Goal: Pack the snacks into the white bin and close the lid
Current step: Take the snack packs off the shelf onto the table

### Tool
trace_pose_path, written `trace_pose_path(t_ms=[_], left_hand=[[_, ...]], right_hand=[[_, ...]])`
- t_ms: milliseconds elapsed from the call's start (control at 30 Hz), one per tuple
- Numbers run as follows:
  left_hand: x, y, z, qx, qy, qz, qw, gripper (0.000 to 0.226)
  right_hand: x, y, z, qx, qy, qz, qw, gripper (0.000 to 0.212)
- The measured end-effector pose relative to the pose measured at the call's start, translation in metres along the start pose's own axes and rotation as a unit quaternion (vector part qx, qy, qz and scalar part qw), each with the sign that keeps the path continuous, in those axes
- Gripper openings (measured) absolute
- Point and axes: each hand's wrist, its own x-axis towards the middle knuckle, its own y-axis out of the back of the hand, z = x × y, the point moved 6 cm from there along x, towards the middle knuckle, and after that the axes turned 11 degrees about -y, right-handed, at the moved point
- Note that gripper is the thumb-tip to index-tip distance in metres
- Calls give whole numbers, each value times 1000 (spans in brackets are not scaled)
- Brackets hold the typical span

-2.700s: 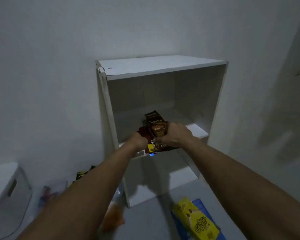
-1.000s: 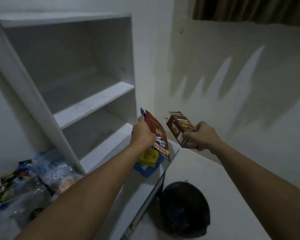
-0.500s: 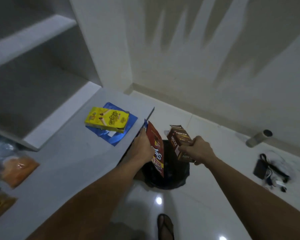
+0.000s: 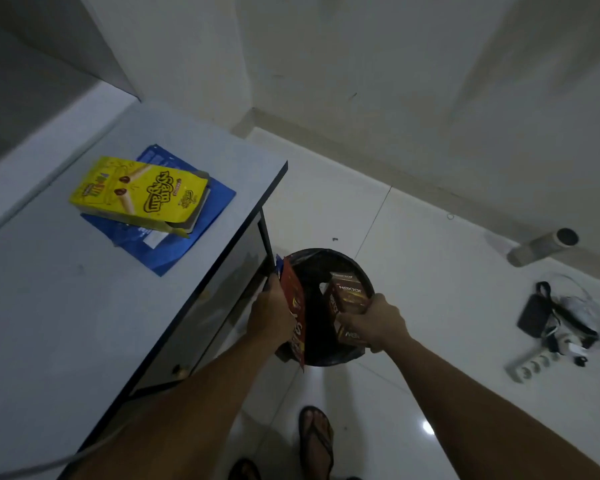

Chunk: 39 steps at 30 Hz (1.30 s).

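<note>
My left hand (image 4: 270, 315) grips a flat red snack packet (image 4: 294, 310) by its edge, holding it upright over the left rim of a black bucket (image 4: 312, 261) lined with a dark bag. My right hand (image 4: 378, 322) grips a brown Nextar box (image 4: 347, 296) just above the bucket's right side. A yellow snack box (image 4: 139, 194) lies on a blue packet (image 4: 215, 199) on the grey tabletop. The white bin is out of view.
The grey table (image 4: 66, 306) has a dark edge running down to my left arm. On the white tiled floor at the right lie a power strip with cables (image 4: 548, 337) and a grey tube (image 4: 541, 245). A sandalled foot (image 4: 316, 438) stands below the bucket.
The view has swung down from the white shelf to the floor. Both hands have carried the red packet and brown box lower, over the black bucket.
</note>
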Motion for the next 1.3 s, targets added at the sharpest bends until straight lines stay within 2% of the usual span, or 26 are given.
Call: trace_pose_path(t_ms=[100,300,400,533,667,767,867,1000,1067,1167,1233,1300], left_hand=[[10,-14,-8,-24,-3,4,1000,65],[18,-16,-16,-49,58,-40,996,86],[15,1,-9,-38,55,-47,997,74],[4,41,16,-23,14,-56,998,33],[-11,88,45,-33,-14,-71,997,34],[-21,133,55,-44,-27,-24,998,26],[-32,181,51,-71,-30,67,995,7],[-44,235,16,-66,41,197,977,7],[-45,248,-8,-59,86,221,970,18],[-42,260,-41,-87,149,250,953,32],[-42,261,-59,-149,212,276,925,37],[-36,259,-70,-231,242,304,892,33]], right_hand=[[18,-13,0,2,-1,-7,1000,82],[27,-15,-3,13,-1,8,1000,83],[18,0,-14,11,17,20,1000,74],[-8,31,-42,16,48,29,998,67],[-54,62,-90,20,121,49,991,52],[-95,77,-139,48,189,60,979,44],[-131,77,-188,60,251,68,964,38],[-161,58,-241,20,328,76,941,28],[-168,41,-262,-41,369,83,925,37],[-173,15,-291,-144,442,106,879,66],[-173,0,-306,-196,475,120,849,85],[-167,-12,-318,-239,484,112,834,94]])
